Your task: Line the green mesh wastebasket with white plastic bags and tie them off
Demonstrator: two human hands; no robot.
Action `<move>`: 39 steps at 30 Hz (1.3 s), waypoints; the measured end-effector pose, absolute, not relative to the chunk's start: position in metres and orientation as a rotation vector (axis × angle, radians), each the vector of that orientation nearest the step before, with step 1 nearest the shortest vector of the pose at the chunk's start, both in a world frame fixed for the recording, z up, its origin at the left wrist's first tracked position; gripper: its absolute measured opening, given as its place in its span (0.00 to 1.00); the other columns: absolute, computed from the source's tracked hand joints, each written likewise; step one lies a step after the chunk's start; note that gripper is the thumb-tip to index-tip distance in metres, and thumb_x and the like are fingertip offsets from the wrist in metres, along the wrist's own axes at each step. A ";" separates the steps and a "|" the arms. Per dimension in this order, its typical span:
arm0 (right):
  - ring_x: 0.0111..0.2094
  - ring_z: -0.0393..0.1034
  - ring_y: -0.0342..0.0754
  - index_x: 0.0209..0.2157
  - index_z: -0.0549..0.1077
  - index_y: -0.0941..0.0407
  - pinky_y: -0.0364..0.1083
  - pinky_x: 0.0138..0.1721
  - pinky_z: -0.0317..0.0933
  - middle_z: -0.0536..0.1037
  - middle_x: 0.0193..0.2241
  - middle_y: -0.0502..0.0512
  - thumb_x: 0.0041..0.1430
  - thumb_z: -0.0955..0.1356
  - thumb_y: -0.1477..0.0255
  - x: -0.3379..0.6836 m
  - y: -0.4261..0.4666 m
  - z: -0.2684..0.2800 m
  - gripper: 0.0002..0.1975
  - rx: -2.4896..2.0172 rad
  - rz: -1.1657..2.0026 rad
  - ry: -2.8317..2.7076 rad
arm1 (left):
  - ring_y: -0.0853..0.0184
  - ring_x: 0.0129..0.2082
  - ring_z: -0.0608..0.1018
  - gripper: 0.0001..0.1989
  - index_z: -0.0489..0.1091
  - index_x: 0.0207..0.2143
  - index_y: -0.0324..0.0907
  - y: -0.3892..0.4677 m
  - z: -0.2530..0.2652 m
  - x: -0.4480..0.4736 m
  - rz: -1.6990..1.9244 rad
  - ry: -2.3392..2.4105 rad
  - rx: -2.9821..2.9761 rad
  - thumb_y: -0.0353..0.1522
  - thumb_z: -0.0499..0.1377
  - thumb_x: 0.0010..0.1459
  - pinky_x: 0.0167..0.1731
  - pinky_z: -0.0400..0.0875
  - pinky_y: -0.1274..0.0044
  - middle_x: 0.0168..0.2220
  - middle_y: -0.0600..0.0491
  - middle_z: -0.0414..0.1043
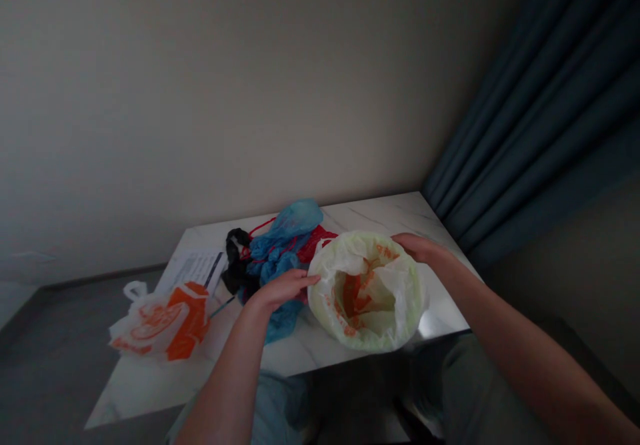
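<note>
two bare hands hold one round bin (419,298) between them at the front edge of a white marble-patterned tabletop (390,213), right of a heap of plastic bags. the bin's mouth faces the wearer, tilted; whether its base rests on the tabletop is hidden. one white plastic liner (327,265) with orange print is folded over the whole rim, so almost none of the bin's own wall shows, and the bottom inside is covered by its folds. the left hand (285,288) is clamped on the lined rim at the left, one digit on top, the others mostly out of sight. the right hand (419,246) touches the far right of the rim; its fingertips are tucked behind, so i cannot tell how tightly it is closed.

in the heap i make out one black bag (234,275), one red bag (317,240) partly covered by the bin, and blue plastic (295,224) too crumpled to count. one white-and-orange carrier bag (155,322) lies to the left, overlapping one printed sheet (187,266), its text unreadable; one thin blue stick (223,306) is partly hidden. one dark curtain (525,132), cut off by the frame, hangs at the right.
</note>
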State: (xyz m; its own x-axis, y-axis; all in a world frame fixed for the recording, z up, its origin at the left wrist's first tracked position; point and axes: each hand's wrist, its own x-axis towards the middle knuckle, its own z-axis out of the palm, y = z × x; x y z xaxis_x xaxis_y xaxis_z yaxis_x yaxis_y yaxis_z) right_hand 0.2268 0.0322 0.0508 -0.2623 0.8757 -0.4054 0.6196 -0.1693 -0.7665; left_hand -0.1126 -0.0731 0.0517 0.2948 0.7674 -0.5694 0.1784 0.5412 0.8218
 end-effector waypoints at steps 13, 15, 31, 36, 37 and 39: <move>0.33 0.71 0.51 0.42 0.71 0.56 0.45 0.34 0.55 0.79 0.35 0.60 0.67 0.58 0.69 0.219 0.025 0.059 0.12 -1.799 0.222 -2.153 | 0.59 0.31 0.80 0.16 0.80 0.34 0.40 -0.072 0.061 -0.087 0.517 1.160 0.981 0.42 0.68 0.49 0.31 0.73 0.72 0.33 0.45 0.81; 0.33 0.71 0.51 0.42 0.71 0.56 0.45 0.34 0.55 0.79 0.35 0.59 0.68 0.57 0.69 0.219 0.024 0.062 0.13 -1.760 0.218 -2.158 | 0.59 0.30 0.79 0.16 0.80 0.33 0.39 -0.071 0.060 -0.086 0.531 1.176 0.987 0.42 0.68 0.49 0.31 0.74 0.72 0.33 0.45 0.80; 0.31 0.71 0.48 0.36 0.74 0.56 0.44 0.33 0.58 0.78 0.30 0.55 0.65 0.60 0.63 0.227 0.026 0.068 0.15 -1.679 0.520 -1.883 | 0.55 0.34 0.81 0.19 0.79 0.32 0.38 -0.078 0.058 -0.084 0.613 1.309 0.899 0.44 0.70 0.46 0.38 0.74 0.68 0.32 0.43 0.81; 0.34 0.72 0.52 0.31 0.74 0.56 0.46 0.36 0.61 0.79 0.32 0.58 0.65 0.59 0.57 0.242 0.027 0.055 0.21 -1.737 0.831 -1.772 | 0.55 0.31 0.82 0.23 0.79 0.34 0.38 -0.084 0.061 -0.095 0.394 1.256 0.888 0.50 0.67 0.48 0.38 0.74 0.69 0.34 0.41 0.81; 0.35 0.72 0.52 0.31 0.75 0.56 0.47 0.37 0.63 0.80 0.33 0.58 0.65 0.59 0.55 0.246 0.025 0.053 0.22 -1.708 0.947 -1.726 | 0.56 0.31 0.82 0.24 0.79 0.37 0.39 -0.084 0.061 -0.097 0.375 1.268 0.878 0.50 0.66 0.48 0.38 0.73 0.69 0.36 0.42 0.81; 0.38 0.73 0.53 0.33 0.76 0.56 0.48 0.40 0.65 0.81 0.36 0.60 0.64 0.60 0.52 0.254 0.019 0.048 0.24 -1.612 1.218 -1.620 | 0.57 0.33 0.82 0.25 0.78 0.40 0.41 -0.081 0.061 -0.099 0.398 1.304 0.837 0.50 0.66 0.48 0.39 0.73 0.70 0.39 0.43 0.81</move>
